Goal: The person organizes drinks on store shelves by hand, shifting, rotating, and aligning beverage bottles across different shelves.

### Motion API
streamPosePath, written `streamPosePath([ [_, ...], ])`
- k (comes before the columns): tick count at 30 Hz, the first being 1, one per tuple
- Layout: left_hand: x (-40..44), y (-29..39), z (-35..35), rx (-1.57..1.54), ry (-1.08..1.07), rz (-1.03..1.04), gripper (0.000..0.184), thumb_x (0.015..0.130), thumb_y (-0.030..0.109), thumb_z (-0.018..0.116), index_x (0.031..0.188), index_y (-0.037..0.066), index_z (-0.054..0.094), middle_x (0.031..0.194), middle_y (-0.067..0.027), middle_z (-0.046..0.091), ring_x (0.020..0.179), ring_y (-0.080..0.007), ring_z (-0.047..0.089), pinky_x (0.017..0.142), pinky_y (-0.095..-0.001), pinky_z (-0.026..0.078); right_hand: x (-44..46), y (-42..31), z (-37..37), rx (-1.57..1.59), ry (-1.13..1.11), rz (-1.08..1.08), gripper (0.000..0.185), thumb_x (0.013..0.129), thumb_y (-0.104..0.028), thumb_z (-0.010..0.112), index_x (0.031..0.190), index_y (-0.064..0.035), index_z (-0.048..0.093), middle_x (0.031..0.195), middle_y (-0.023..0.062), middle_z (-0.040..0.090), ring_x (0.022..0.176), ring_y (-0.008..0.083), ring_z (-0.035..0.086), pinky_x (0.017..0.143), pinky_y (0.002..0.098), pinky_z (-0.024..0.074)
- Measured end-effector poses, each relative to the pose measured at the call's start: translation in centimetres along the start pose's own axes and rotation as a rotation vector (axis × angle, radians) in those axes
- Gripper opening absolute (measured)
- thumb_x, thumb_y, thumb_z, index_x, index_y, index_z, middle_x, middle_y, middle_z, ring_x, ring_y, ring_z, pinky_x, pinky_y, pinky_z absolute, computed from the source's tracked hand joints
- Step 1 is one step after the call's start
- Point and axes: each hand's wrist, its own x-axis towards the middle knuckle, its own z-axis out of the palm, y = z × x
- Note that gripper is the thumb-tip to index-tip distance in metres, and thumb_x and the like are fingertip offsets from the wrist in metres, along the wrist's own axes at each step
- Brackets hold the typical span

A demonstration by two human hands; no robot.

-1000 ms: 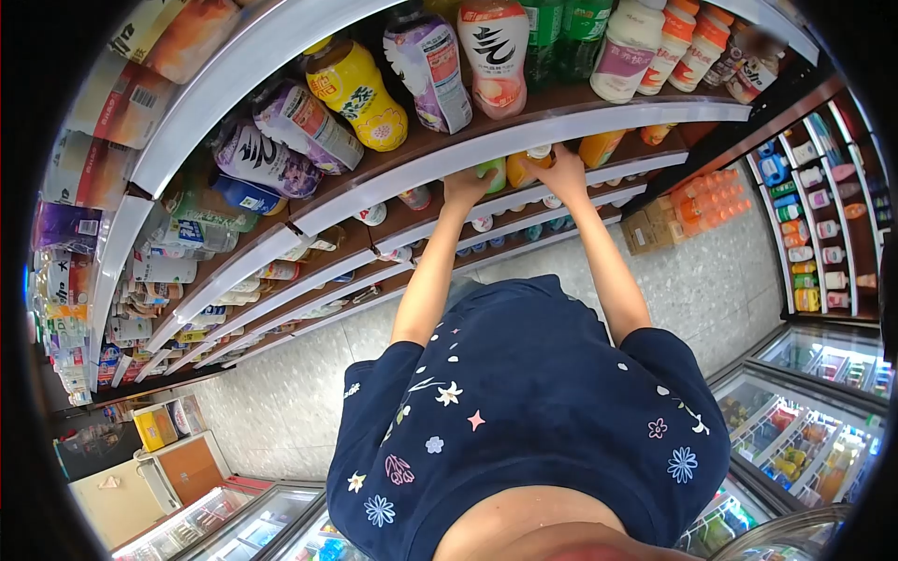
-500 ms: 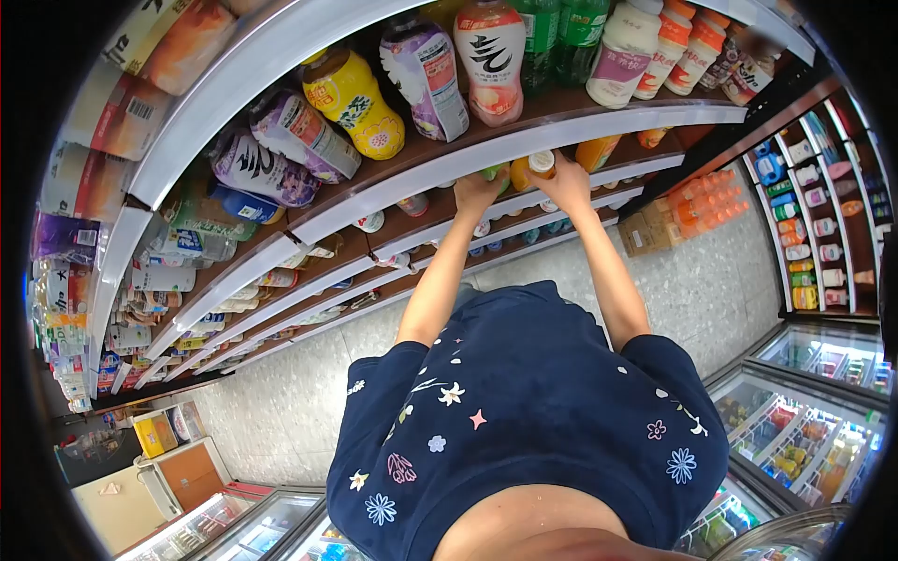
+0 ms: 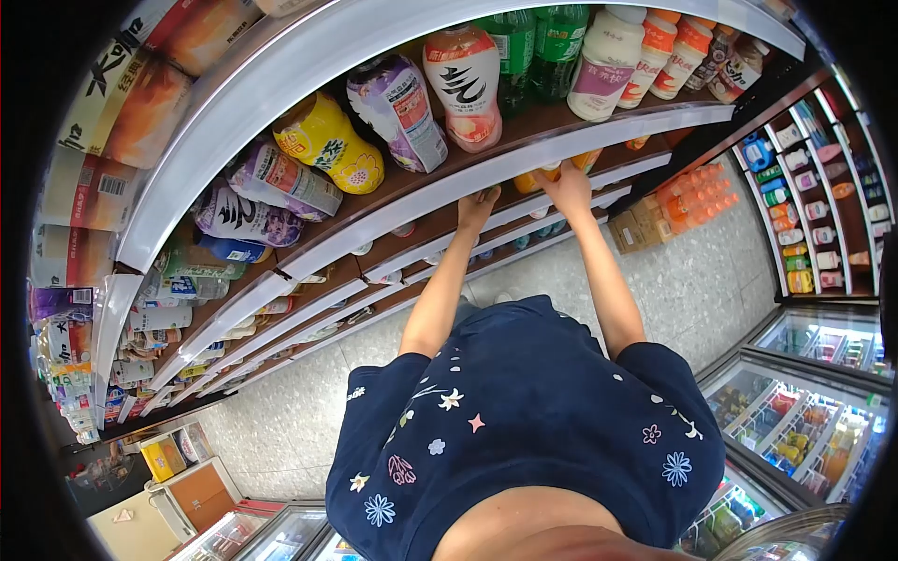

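Observation:
My right hand (image 3: pixel 569 193) reaches under the upper shelf's edge, its fingers closed against an orange bottle (image 3: pixel 535 179) on the lower shelf. That bottle's top is partly hidden by the shelf edge and my fingers. Beside it, further left, my left hand (image 3: pixel 477 208) is at the same lower shelf with its fingers curled; a small greenish spot shows at the fingertips, too small to name. Another orange bottle (image 3: pixel 586 161) stands just behind my right hand.
Above my hands, the upper shelf (image 3: pixel 524 148) carries a peach-labelled bottle (image 3: pixel 464 89), a yellow tea bottle (image 3: pixel 329 140) and white drink bottles (image 3: pixel 606 65). Cartons (image 3: pixel 639 229) and pink-orange bottles (image 3: pixel 697 199) stand on the floor at right. Glass-topped freezers (image 3: pixel 795 421) are behind me.
The orange bottle with the white cap, between my hands before, now sits further under the shelf edge with its cap out of sight. My left hand has drawn slightly down, away from the bottle.

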Motion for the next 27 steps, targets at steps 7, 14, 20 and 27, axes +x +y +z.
streamPosePath([
  [7,-1.7,2.0,-2.9,0.223,-0.099,-0.262,0.026,0.088,0.011,0.067,0.11,-0.002,0.062,0.095,-0.0093,0.069,0.085,-0.0163,0.066,0.076,-0.0271,0.051,3.0,2.9,2.9,-0.122,0.085,-0.045,0.037,0.081,-0.031,0.066,0.106,-0.0045,0.066,0.104,0.0167,0.067,0.101,0.0369,0.061,0.085,0.045,0.048],
  [14,-5.1,2.8,-8.2,0.279,0.115,-0.206,0.026,0.087,0.017,0.068,0.105,-0.001,0.063,0.09,-0.0114,0.07,0.08,-0.0171,0.067,0.07,-0.0278,0.051,1.9,3.9,6.6,0.124,0.156,-0.219,0.062,0.083,-0.02,0.068,0.135,0.0003,0.041,0.123,0.0182,0.056,0.112,0.0356,0.055,0.097,0.0379,0.042],
  [20,-8.1,3.1,-13.1,0.463,0.259,-0.184,0.03,0.082,0.024,0.072,0.101,0.001,0.066,0.089,-0.0118,0.07,0.078,-0.0186,0.067,0.069,-0.0301,0.052,-5.9,0.6,8.9,0.491,0.268,0.253,0.062,0.086,-0.02,0.071,0.133,0.0041,0.038,0.127,0.014,0.046,0.079,0.0159,0.053,0.069,0.0282,0.0452],
  [27,-11.2,3.5,-14.9,0.49,0.186,-0.252,0.021,0.082,0.021,0.072,0.087,0.0,0.067,0.077,-0.0089,0.068,0.07,-0.0159,0.065,0.064,-0.0302,0.051,-12.8,1.7,15.0,0.78,-0.477,0.278,0.024,0.087,-0.016,0.068,0.107,-0.0033,0.063,0.085,0.0062,0.067,0.068,0.0134,0.063,0.061,0.0267,0.0497],
])
